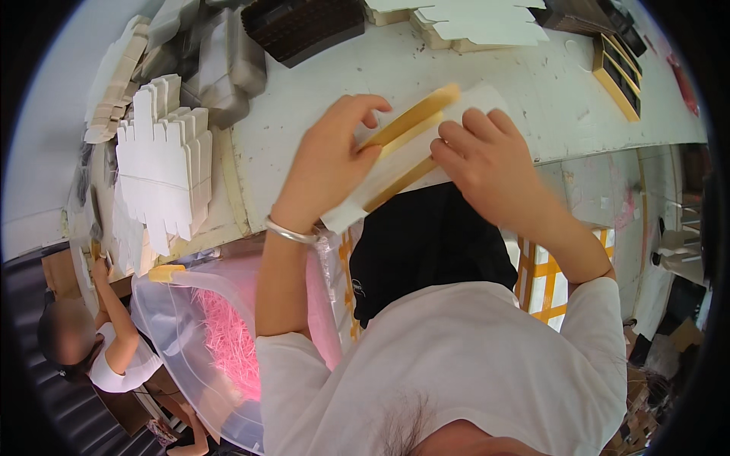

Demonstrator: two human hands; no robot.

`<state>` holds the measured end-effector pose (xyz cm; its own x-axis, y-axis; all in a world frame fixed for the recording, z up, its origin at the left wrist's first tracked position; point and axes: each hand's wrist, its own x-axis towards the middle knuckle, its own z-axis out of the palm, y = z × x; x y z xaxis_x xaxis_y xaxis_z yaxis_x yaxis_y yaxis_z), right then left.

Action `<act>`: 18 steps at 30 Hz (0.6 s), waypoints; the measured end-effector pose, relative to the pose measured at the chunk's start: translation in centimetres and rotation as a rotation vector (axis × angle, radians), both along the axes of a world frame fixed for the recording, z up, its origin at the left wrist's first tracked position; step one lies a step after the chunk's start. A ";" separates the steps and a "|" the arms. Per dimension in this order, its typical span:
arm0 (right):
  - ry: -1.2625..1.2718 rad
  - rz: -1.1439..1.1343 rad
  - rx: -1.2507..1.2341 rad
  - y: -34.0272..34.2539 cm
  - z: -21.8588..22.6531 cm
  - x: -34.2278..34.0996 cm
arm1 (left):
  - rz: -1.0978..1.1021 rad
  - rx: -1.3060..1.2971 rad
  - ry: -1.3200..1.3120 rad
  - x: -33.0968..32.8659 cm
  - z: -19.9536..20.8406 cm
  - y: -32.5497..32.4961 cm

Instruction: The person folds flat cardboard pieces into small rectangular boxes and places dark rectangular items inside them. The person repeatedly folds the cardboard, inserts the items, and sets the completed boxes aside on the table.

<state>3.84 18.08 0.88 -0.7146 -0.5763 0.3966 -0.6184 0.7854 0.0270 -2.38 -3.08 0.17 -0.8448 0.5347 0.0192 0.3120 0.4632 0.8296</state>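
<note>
A white card box blank (pixel 350 216) with gold fold-up sides (pixel 417 114) lies slantwise at the near edge of the table, partly folded. My left hand (pixel 327 163), with a silver bangle at the wrist, grips its left side, thumb against the gold flap and the index finger bent above it. At the opposite side my right hand (pixel 487 163) has its fingers curled together, thumb and index finger pinching the card's edge. The hands hide parts of the piece.
Flat white box blanks (pixel 156 163) are stacked at left, tied with string. Clear plastic trays (pixel 224 72), a dark brown tray (pixel 304 30), more white blanks (pixel 487 23) and a gold-edged divided box (pixel 617 80) stand behind. A clear tub (pixel 179 327) of pink shred (pixel 228 334) sits below left, near another person (pixel 125 357).
</note>
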 end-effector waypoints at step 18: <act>-0.589 0.221 -0.666 0.8 -3.0 0.4 | -0.228 0.122 0.196 5.0 -1.0 -1.1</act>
<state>4.24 18.89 -2.09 -0.8074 -0.5068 0.3021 -0.5266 0.3880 -0.7564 2.66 -4.14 -0.80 -0.6772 0.6938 0.2453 0.5556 0.2635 0.7886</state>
